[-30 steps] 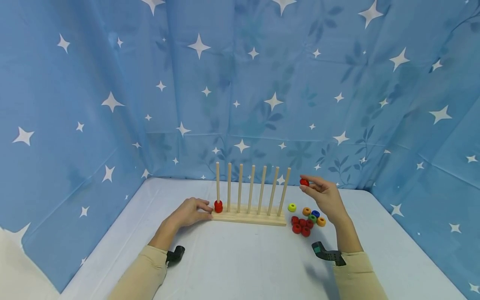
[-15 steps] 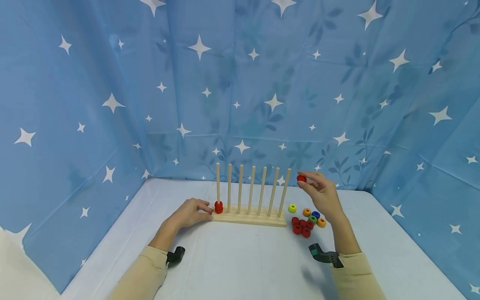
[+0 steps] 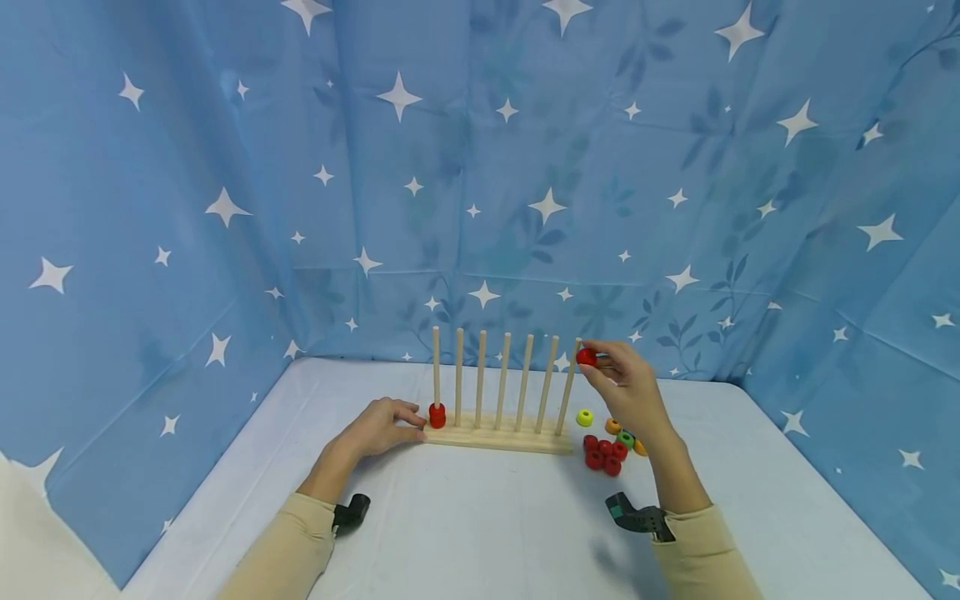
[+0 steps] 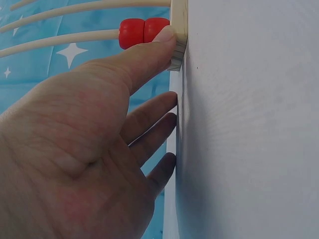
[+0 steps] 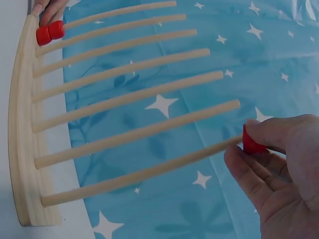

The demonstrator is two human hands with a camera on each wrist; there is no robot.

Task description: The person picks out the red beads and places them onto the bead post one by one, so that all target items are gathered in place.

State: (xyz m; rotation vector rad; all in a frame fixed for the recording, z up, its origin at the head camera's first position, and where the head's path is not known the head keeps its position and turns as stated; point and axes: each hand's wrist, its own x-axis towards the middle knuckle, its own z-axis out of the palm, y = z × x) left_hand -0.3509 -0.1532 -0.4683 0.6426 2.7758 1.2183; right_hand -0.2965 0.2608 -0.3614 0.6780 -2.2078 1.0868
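Observation:
A wooden peg rack [image 3: 495, 437] with several upright pegs stands on the table. Two red beads [image 3: 437, 415] are stacked at the bottom of its leftmost peg. My left hand [image 3: 381, 429] holds the rack's left end, thumb against the base [image 4: 178, 30]; its index finger is hidden in the left wrist view. Between thumb and fingertips, my right hand [image 3: 626, 387] pinches a red bead [image 3: 587, 357] at the top of the rightmost peg [image 5: 144, 173]. In the right wrist view this bead [image 5: 253, 141] meets the peg's tip; whether the tip is inside the hole is hidden.
Right of the rack lies a group of loose red beads [image 3: 604, 457], with a yellow bead [image 3: 585, 417], a green bead [image 3: 625, 439] and orange beads [image 3: 613, 427] close by. A blue starry curtain [image 3: 480, 183] hangs behind the white table [image 3: 480, 533].
My right hand has moved left with the red bead, from beside the rack to the top of the rightmost peg. My left hand has stayed at the rack's left end.

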